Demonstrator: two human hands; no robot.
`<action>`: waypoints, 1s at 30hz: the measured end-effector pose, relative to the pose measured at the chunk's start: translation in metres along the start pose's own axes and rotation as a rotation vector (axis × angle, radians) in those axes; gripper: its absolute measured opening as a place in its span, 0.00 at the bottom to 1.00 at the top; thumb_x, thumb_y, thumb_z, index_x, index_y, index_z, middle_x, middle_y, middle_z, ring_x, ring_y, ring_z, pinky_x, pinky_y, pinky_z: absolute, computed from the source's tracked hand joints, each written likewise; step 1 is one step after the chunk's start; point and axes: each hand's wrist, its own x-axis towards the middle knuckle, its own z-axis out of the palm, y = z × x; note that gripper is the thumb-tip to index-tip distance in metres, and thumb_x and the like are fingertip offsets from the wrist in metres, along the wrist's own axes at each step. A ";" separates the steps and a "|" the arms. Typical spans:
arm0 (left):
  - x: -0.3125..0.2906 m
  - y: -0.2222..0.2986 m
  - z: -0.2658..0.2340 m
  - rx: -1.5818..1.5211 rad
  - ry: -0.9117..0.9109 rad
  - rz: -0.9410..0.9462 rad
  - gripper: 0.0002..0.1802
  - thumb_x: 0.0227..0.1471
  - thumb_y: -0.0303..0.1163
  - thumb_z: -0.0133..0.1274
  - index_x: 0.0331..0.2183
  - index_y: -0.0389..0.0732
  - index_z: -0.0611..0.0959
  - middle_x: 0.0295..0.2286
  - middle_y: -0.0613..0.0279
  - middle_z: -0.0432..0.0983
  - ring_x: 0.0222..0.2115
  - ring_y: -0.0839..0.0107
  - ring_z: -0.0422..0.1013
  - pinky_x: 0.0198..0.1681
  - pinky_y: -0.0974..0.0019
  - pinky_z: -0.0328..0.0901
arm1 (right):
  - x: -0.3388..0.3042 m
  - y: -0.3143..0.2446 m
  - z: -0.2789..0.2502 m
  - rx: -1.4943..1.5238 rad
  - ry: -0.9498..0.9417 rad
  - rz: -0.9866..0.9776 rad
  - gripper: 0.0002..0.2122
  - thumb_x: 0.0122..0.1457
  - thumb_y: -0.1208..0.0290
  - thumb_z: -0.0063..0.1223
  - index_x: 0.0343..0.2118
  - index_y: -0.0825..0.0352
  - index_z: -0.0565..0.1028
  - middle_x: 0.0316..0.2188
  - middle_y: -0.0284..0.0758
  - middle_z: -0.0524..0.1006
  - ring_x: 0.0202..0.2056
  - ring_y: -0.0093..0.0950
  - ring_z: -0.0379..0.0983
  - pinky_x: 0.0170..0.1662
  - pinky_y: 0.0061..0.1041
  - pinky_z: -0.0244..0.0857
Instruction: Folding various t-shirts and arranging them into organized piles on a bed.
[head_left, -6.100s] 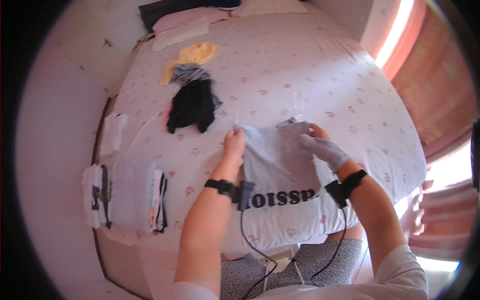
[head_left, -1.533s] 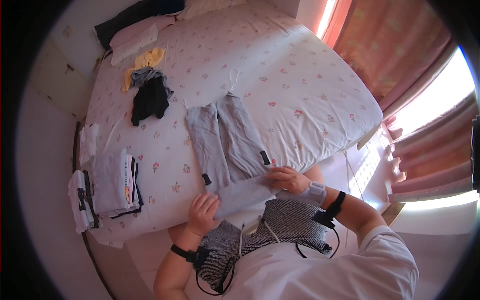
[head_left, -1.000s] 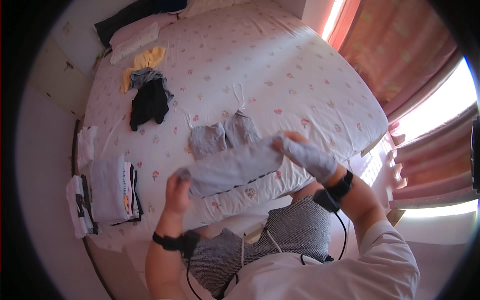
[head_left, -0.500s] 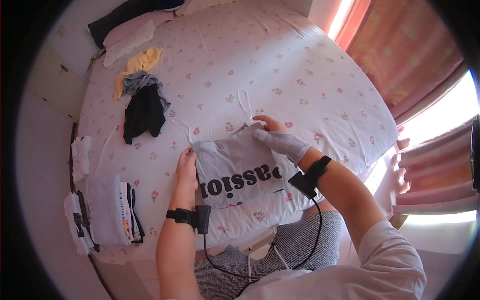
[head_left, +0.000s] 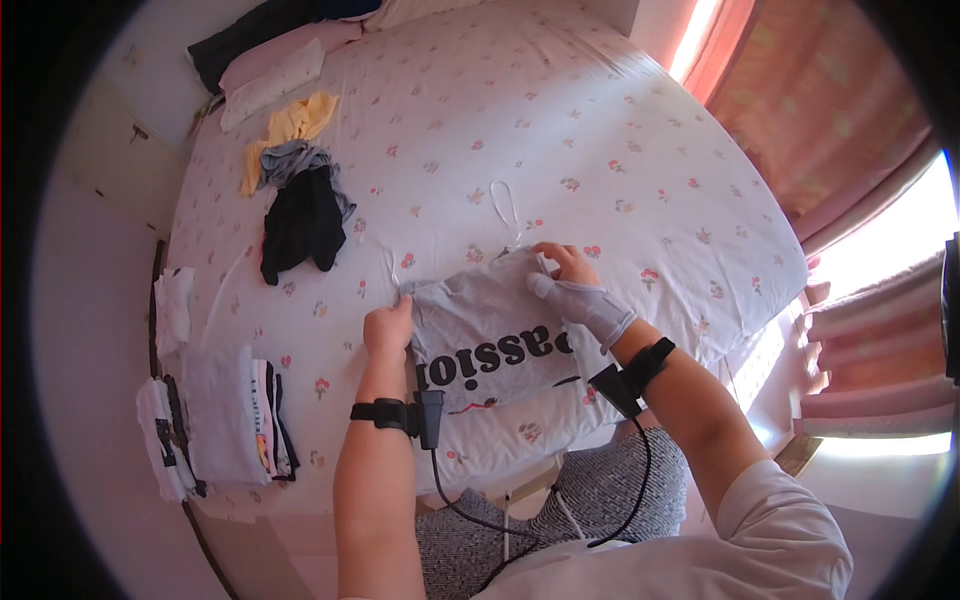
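Note:
A light grey garment (head_left: pixel 480 310) with large dark lettering lies at the near edge of the bed, its print upside down to me. Two thin white cords stick out beyond its far edge, one a long loop (head_left: pixel 506 205). My left hand (head_left: pixel 388 327) is closed on its far left corner, the thumb on top. At the far right corner, my right hand (head_left: pixel 575 280), covered by a grey wrap over palm and wrist, grips the fabric between thumb and bent fingers. The garment is slightly wrinkled between both hands.
Folded clothes (head_left: pixel 222 420) stand in a stack at the bed's left near corner, with white folded pieces (head_left: pixel 174 310) beside it. A loose black garment (head_left: pixel 303 225), grey cloth (head_left: pixel 290 160) and yellow cloth (head_left: pixel 303 118) lie farther off. Pink curtains (head_left: pixel 820 110) hang at the right.
The view has shifted slightly, so everything sits a bit farther right. My left fingers have curled in more tightly at the corner, and my right fingers have bent further.

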 end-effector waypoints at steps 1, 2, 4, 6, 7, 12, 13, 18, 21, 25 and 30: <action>0.005 0.001 0.004 -0.078 -0.037 -0.019 0.32 0.49 0.52 0.56 0.36 0.27 0.82 0.38 0.41 0.78 0.41 0.55 0.75 0.43 0.56 0.67 | -0.002 0.004 -0.003 -0.079 -0.025 -0.069 0.23 0.53 0.61 0.54 0.54 0.55 0.69 0.45 0.45 0.73 0.45 0.39 0.73 0.49 0.33 0.67; 0.010 0.003 0.008 -0.081 -0.040 -0.012 0.32 0.49 0.52 0.56 0.36 0.27 0.82 0.38 0.41 0.78 0.41 0.55 0.75 0.43 0.56 0.67 | -0.002 0.007 -0.006 -0.159 -0.050 -0.136 0.21 0.53 0.62 0.54 0.52 0.54 0.72 0.46 0.45 0.73 0.45 0.39 0.73 0.49 0.34 0.68; 0.023 0.008 0.020 -0.493 0.005 -0.230 0.29 0.48 0.47 0.59 0.40 0.29 0.81 0.39 0.46 0.78 0.41 0.57 0.74 0.43 0.56 0.66 | 0.005 0.010 -0.011 -0.175 -0.105 -0.122 0.21 0.53 0.61 0.54 0.51 0.56 0.73 0.46 0.45 0.73 0.45 0.38 0.73 0.48 0.33 0.68; 0.057 -0.020 0.018 -0.577 -0.113 -0.266 0.26 0.49 0.44 0.58 0.42 0.31 0.80 0.41 0.47 0.77 0.42 0.58 0.73 0.44 0.58 0.66 | 0.013 -0.005 0.000 -0.162 -0.193 -0.134 0.20 0.54 0.60 0.53 0.51 0.57 0.74 0.46 0.45 0.74 0.46 0.37 0.73 0.48 0.32 0.68; 0.059 -0.012 0.022 -0.664 -0.279 -0.286 0.24 0.51 0.41 0.57 0.45 0.34 0.79 0.42 0.47 0.76 0.43 0.59 0.71 0.44 0.60 0.65 | 0.018 -0.005 -0.003 -0.065 -0.244 -0.057 0.21 0.56 0.60 0.53 0.52 0.61 0.73 0.45 0.43 0.75 0.45 0.32 0.72 0.48 0.29 0.67; 0.058 -0.005 0.026 -0.764 -0.112 -0.144 0.15 0.53 0.35 0.55 0.37 0.34 0.80 0.31 0.56 0.78 0.34 0.61 0.74 0.39 0.61 0.67 | 0.021 0.008 -0.008 0.444 -0.195 0.048 0.23 0.58 0.60 0.51 0.53 0.69 0.71 0.45 0.42 0.76 0.45 0.27 0.72 0.49 0.25 0.65; 0.053 -0.003 0.027 -0.675 0.027 -0.100 0.13 0.54 0.35 0.53 0.37 0.35 0.81 0.31 0.55 0.79 0.33 0.62 0.74 0.38 0.60 0.67 | 0.023 0.010 -0.005 0.325 -0.193 0.097 0.23 0.58 0.60 0.51 0.53 0.69 0.70 0.45 0.42 0.76 0.46 0.29 0.72 0.50 0.26 0.64; 0.042 -0.006 0.027 -0.102 0.104 0.137 0.20 0.56 0.39 0.50 0.43 0.33 0.77 0.37 0.48 0.77 0.37 0.59 0.74 0.42 0.60 0.67 | 0.020 0.015 0.005 0.165 -0.185 0.040 0.27 0.55 0.57 0.52 0.55 0.68 0.69 0.44 0.45 0.76 0.49 0.34 0.71 0.53 0.28 0.62; 0.029 0.000 0.033 0.065 0.311 0.217 0.23 0.54 0.40 0.52 0.42 0.28 0.76 0.39 0.42 0.76 0.39 0.52 0.74 0.44 0.57 0.67 | 0.021 0.019 0.009 -0.187 -0.048 -0.123 0.31 0.54 0.56 0.53 0.60 0.65 0.63 0.45 0.44 0.75 0.49 0.34 0.71 0.52 0.29 0.63; 0.040 0.006 0.024 -0.034 0.105 0.125 0.27 0.50 0.38 0.57 0.42 0.23 0.73 0.38 0.39 0.76 0.40 0.48 0.74 0.46 0.55 0.67 | 0.038 0.014 0.009 -0.021 -0.165 -0.099 0.32 0.53 0.58 0.56 0.60 0.63 0.60 0.45 0.45 0.74 0.47 0.36 0.72 0.51 0.29 0.65; 0.017 0.032 -0.036 -0.615 -0.583 -0.077 0.27 0.44 0.27 0.61 0.45 0.24 0.72 0.39 0.49 0.76 0.40 0.61 0.74 0.44 0.60 0.68 | 0.059 0.001 0.000 0.134 -0.237 0.104 0.30 0.52 0.61 0.58 0.57 0.64 0.62 0.43 0.45 0.75 0.45 0.35 0.72 0.50 0.30 0.66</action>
